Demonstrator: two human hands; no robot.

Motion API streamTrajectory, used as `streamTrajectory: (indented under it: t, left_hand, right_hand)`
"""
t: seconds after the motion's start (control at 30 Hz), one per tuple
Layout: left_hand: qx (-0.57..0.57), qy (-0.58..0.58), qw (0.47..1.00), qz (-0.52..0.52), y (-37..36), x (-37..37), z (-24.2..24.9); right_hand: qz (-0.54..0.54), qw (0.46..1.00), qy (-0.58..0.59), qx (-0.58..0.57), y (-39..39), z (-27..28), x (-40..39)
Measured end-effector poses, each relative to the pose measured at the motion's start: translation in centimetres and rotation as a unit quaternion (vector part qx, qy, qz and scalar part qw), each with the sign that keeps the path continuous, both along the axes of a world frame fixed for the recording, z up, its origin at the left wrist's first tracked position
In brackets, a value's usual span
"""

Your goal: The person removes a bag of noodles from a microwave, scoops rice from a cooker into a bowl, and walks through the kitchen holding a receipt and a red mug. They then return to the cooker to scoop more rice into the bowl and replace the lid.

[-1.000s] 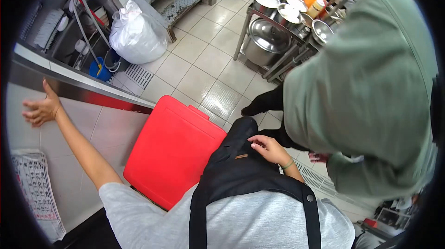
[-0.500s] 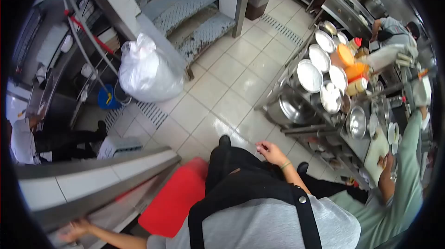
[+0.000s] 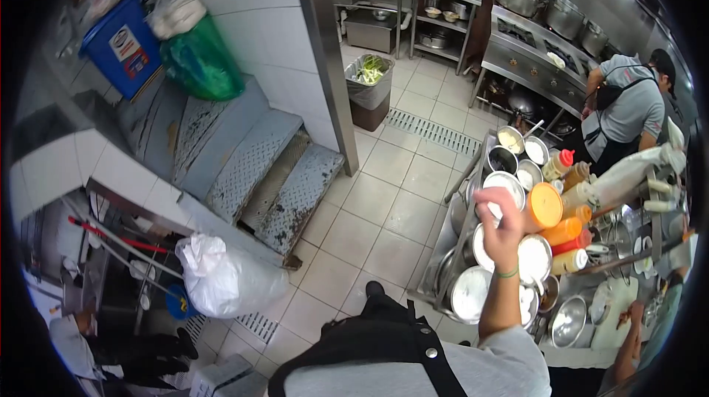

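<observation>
My right hand [image 3: 502,231] is raised in front of me, over the white-filled metal pots at the near left part of the prep table. Its fingers are loosely bent, with a gap beside the thumb and nothing visible between them. A thin green band circles the wrist. Beneath and around the hand in this view are a white-filled pot [image 3: 471,293], another pot with white contents [image 3: 534,258] and an orange-lidded container [image 3: 545,205]. My left hand is out of view.
Metal steps [image 3: 277,197] rise at the left, with a white bag [image 3: 233,275] beside them. A bin of green scraps [image 3: 369,90] stands ahead. One person [image 3: 628,94] works near the stove [image 3: 532,57]; another's hand [image 3: 631,316] is over a cutting board [image 3: 617,308].
My right hand has risen from beside my body to over the pots. My left hand has left the view. The view has tilted up, showing more of the stairs and stove.
</observation>
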State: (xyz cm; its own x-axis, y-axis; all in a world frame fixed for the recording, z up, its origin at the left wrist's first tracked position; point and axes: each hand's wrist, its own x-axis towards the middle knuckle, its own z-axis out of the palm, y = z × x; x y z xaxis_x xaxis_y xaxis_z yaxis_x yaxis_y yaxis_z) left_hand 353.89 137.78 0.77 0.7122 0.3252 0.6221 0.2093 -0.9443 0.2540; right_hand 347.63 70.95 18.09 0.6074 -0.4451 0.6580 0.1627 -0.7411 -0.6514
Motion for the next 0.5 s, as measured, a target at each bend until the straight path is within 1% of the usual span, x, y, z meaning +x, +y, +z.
streamTrajectory:
  t: [0.07,0.13,0.17,0.2,0.23,0.27,0.33,0.37,0.4,0.43,0.47,0.5]
  left_hand:
    - [-0.05,0.099,0.994,-0.022,-4.6,5.0,-3.0]
    - [-0.083,0.19,0.978,-0.032,-7.8,9.9,-5.5]
    - [-0.095,0.234,0.967,-0.03,-8.9,12.3,-6.7]
    - [-0.105,0.276,0.955,-0.025,-9.8,14.6,-7.9]
    - [-0.11,0.315,0.942,-0.018,-10.6,16.9,-9.1]
    - [-0.114,0.353,0.929,-0.012,-11.3,19.2,-10.4]
    - [-0.108,0.418,0.902,-0.01,-12.6,24.2,-13.6]
    - [-0.099,0.448,0.889,-0.013,-13.3,27.0,-14.9]
    - [-0.088,0.477,0.874,-0.027,-14.3,30.0,-16.5]
    - [-0.065,0.502,0.861,-0.052,-15.5,32.9,-18.0]
    - [-0.031,0.523,0.845,-0.101,-17.3,35.9,-19.7]
    - [0.027,0.533,0.825,-0.187,-19.1,38.9,-21.5]
  right_hand:
    - [0.064,0.983,-0.172,-0.006,-1.8,4.9,3.2]
    - [0.15,0.932,-0.329,0.018,-1.6,9.5,6.7]
    - [0.2,0.918,-0.342,0.014,-2.2,11.6,7.8]
    - [0.232,0.893,-0.385,-0.02,-3.0,12.5,9.5]
    - [0.281,0.88,-0.381,-0.033,-4.1,13.2,10.4]
    - [0.357,0.863,-0.358,0.001,-5.0,13.7,11.6]
    - [0.344,0.89,-0.297,-0.033,-7.1,15.9,14.2]
    - [0.429,0.874,-0.216,-0.071,-9.6,15.6,15.0]
    - [0.421,0.876,-0.221,-0.078,-10.7,16.0,18.1]
    - [0.428,0.841,-0.313,-0.112,-11.7,16.8,22.1]
    - [0.431,0.797,-0.398,-0.145,-12.6,17.3,25.3]
    - [0.414,0.807,-0.395,-0.145,-13.6,17.6,27.1]
